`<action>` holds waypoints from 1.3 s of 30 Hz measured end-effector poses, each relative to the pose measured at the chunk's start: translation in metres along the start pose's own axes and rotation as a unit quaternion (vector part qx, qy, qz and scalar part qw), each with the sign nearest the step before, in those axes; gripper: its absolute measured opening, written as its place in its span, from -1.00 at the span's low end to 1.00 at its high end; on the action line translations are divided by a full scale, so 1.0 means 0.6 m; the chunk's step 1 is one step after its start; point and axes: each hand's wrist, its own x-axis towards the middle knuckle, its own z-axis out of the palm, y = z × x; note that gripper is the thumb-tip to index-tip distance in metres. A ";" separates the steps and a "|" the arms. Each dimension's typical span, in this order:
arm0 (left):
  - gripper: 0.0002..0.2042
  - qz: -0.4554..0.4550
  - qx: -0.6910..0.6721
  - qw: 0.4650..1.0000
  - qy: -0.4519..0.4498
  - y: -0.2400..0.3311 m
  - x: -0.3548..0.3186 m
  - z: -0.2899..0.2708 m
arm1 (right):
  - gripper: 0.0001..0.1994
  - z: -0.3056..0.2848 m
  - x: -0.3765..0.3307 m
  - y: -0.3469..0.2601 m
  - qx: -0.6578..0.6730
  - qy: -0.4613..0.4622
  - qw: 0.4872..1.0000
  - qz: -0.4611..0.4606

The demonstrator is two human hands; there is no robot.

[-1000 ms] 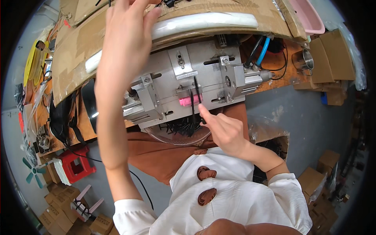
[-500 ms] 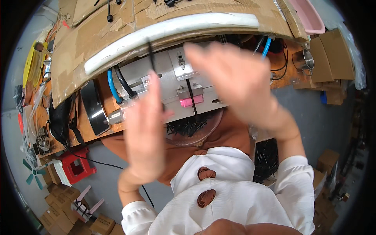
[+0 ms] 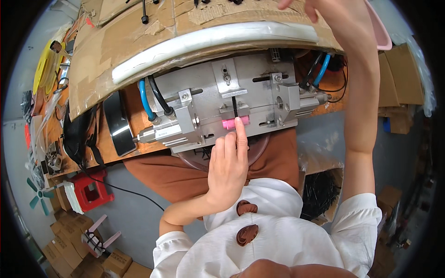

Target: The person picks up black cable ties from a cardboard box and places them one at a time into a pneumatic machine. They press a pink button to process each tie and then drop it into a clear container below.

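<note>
My left hand (image 3: pixel 228 162) reaches up to the metal fixture (image 3: pixel 204 88) on the bench. Its index finger is stretched out, the tip resting on a thin black rod (image 3: pixel 235 105) where this crosses a pink block (image 3: pixel 229 124). The other fingers are loosely bent, and no object shows in them. The rod's upper end meets a small metal bracket (image 3: pixel 227 79); the finger covers its lower end. At the upper right, my right hand (image 3: pixel 340 16) extends over the cardboard (image 3: pixel 185 18), fingers apart, partly cut off by the picture's edge. I see nothing in it.
A white padded roll (image 3: pixel 213 44) runs along the cardboard's near edge. Several black parts (image 3: pixel 145 18) lie on the cardboard. A phone-like black slab (image 3: pixel 119 125) lies left of the fixture. Blue hoses (image 3: pixel 145 99) join its sides. A bowl (image 3: pixel 259 150) sits on my lap.
My left hand has moved right onto the pink block; the thin black piece beside its fingers no longer shows there. My right hand has swung away from the fixture, up and right over the cardboard.
</note>
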 end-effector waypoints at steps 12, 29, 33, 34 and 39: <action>-0.80 0.007 0.041 0.998 0.048 -0.248 0.327 -0.178 | -0.84 0.006 -0.013 0.040 0.069 0.096 0.992 -0.036; -0.29 -0.009 0.044 0.999 -0.003 0.006 -0.015 0.004 | -0.77 0.023 -0.239 -0.011 0.179 0.128 0.959 0.180; -0.30 -0.002 0.038 0.999 -0.013 -0.002 -0.008 0.003 | -0.78 0.038 -0.264 -0.007 0.141 0.088 0.980 0.113; -0.34 0.014 0.045 0.999 -0.025 -0.005 -0.007 -0.003 | -0.75 0.045 -0.277 -0.005 0.101 0.057 0.989 0.087; -0.46 0.078 0.025 0.996 0.041 -0.058 0.125 -0.107 | -0.42 0.122 -0.333 -0.003 -0.052 -0.006 0.997 -0.049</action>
